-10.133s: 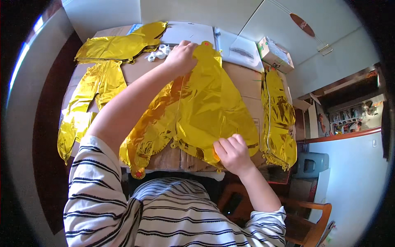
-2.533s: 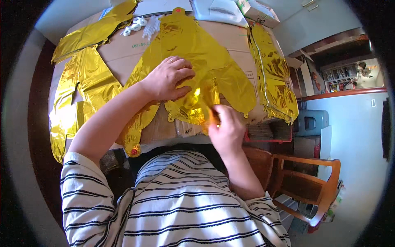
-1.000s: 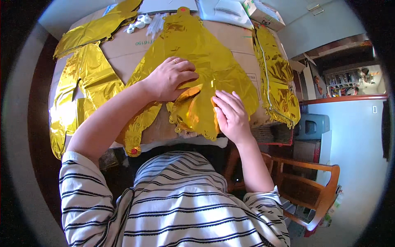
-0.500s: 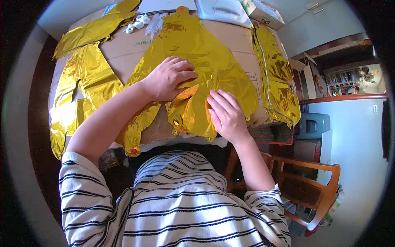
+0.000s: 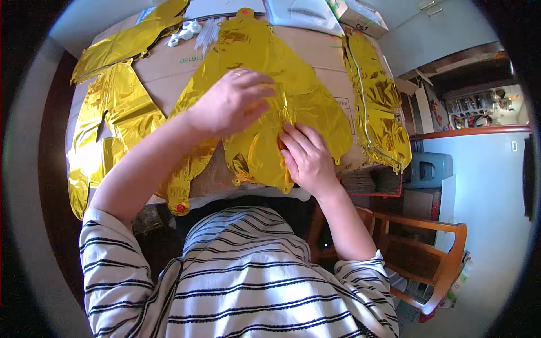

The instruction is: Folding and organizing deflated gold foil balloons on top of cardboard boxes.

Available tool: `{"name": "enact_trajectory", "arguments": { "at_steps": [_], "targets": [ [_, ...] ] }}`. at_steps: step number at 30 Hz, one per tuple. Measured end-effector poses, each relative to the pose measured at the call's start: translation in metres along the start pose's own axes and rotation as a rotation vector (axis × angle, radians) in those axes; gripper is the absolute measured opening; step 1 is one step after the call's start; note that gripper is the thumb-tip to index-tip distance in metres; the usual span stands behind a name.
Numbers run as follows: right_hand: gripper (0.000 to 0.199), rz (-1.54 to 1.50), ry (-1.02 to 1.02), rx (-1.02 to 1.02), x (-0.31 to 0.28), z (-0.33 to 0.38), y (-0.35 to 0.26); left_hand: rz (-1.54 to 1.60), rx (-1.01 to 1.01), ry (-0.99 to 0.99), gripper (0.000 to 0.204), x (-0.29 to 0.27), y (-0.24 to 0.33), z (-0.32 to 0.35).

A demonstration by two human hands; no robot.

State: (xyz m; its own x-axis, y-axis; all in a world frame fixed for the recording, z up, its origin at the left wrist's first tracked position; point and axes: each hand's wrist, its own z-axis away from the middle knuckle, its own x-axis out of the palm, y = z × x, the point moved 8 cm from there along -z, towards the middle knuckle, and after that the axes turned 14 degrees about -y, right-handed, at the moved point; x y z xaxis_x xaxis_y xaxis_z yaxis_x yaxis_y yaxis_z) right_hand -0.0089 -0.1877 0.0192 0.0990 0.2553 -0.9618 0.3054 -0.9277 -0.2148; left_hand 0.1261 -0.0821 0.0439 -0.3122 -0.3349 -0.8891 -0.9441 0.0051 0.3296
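Observation:
A flat gold foil balloon [image 5: 248,62], shaped like a star with a red dot on its far tip, lies in front of me. Its near middle part is wrinkled and folded. Above that part hovers my left hand [image 5: 231,104], open, with its fingers apart and slightly bent; nothing shows in it. At the near right of the folded part, my right hand [image 5: 307,158] has fingers and thumb closed on a fold of the foil. The fingertips partly hide that fold, which shines orange.
Flattened cardboard [image 5: 163,73] covers the table. More gold foil balloons lie at the left [image 5: 124,101], far left [image 5: 129,39] and right [image 5: 377,96]. White rolls [image 5: 186,32] and clear straws [image 5: 208,35] sit at the back. A wooden chair [image 5: 422,253] stands at the right.
My left hand has lifted off the foil and opened. The raised orange fold near it now lies flatter. My right hand has shifted slightly left and its fingers have curled around the fold.

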Motion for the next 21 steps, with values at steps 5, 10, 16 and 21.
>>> {"name": "enact_trajectory", "arguments": {
  "at_steps": [5,10,16,21],
  "targets": [
    [0.032,0.012,-0.01,-0.007,0.005,0.001,0.003,-0.116,0.173,-0.068,0.032,0.035,0.043,-0.015],
    [0.033,0.027,-0.007,-0.004,0.003,0.001,0.001,-0.068,0.123,-0.1,0.029,0.043,0.027,-0.014],
    [0.034,-0.009,-0.001,-0.02,0.002,0.006,0.003,-0.014,0.088,-0.103,0.029,0.043,0.026,-0.012],
    [0.032,-0.066,-0.01,-0.055,-0.002,0.022,0.01,-0.003,0.096,-0.052,0.029,0.044,0.025,-0.012]
  ]
}}
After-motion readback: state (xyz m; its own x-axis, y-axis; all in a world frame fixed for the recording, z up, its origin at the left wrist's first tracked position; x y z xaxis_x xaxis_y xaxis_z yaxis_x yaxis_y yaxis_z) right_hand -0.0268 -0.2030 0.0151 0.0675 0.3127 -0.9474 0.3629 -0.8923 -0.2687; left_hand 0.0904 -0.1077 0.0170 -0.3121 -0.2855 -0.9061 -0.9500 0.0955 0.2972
